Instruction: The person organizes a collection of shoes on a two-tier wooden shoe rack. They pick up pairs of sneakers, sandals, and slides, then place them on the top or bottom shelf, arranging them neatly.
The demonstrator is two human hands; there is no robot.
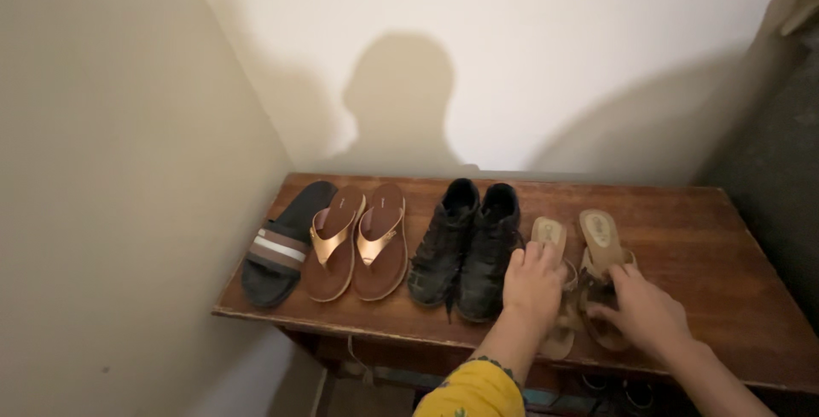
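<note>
A pair of tan heeled sandals lies on a brown wooden table (725, 263). My left hand (534, 285) rests on the left sandal (553, 240), fingers curled over its strap. My right hand (646, 308) covers the front of the right sandal (602, 242) and grips it. Just left of my left hand stands a pair of black lace-up shoes (467, 246), close to the sandal but apart from it.
Further left lie a pair of brown flip-flops with gold straps (358, 242) and one black slide with a striped band (280, 246). A pale wall (128, 212) hems the table's left side, another wall stands behind it. A dark surface (781, 178) rises at the right.
</note>
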